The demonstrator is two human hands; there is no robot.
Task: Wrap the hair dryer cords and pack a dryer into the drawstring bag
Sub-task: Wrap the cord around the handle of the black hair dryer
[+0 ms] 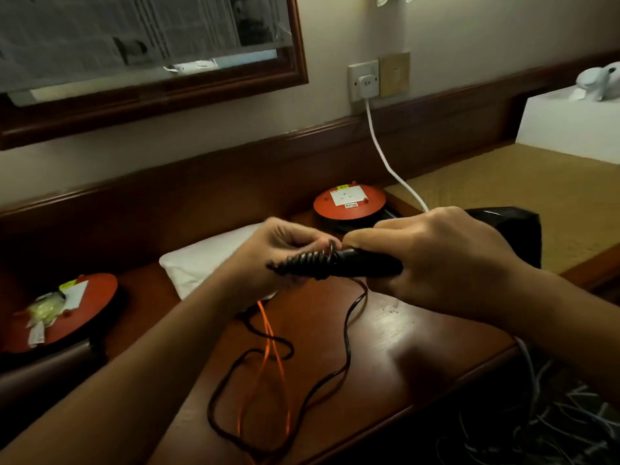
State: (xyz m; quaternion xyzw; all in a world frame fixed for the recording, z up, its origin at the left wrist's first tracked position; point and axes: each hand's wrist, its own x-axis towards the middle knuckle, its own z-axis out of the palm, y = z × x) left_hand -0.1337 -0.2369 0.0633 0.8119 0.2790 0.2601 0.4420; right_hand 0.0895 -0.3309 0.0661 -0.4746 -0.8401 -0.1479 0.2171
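Observation:
A black hair dryer point(513, 229) is held above the wooden desk point(396, 333), its handle point(362, 263) pointing left. My right hand point(446, 260) grips that handle. Several turns of black cord point(302, 263) are wound around the handle's end. My left hand point(278, 246) pinches the cord at the coils. The loose part of the cord point(345, 347) hangs down and loops over the desk top. A white drawstring bag point(208, 256) lies flat on the desk behind my left hand, and its orange drawstring point(268, 333) trails toward me.
Two orange round cable reels sit on the desk, one at the back point(349, 204) and one at the left point(60, 310). A white cable point(379, 146) runs from a wall socket point(364, 82). A white box point(570, 125) stands at the right, and tangled white wires point(553, 421) lie below the desk edge.

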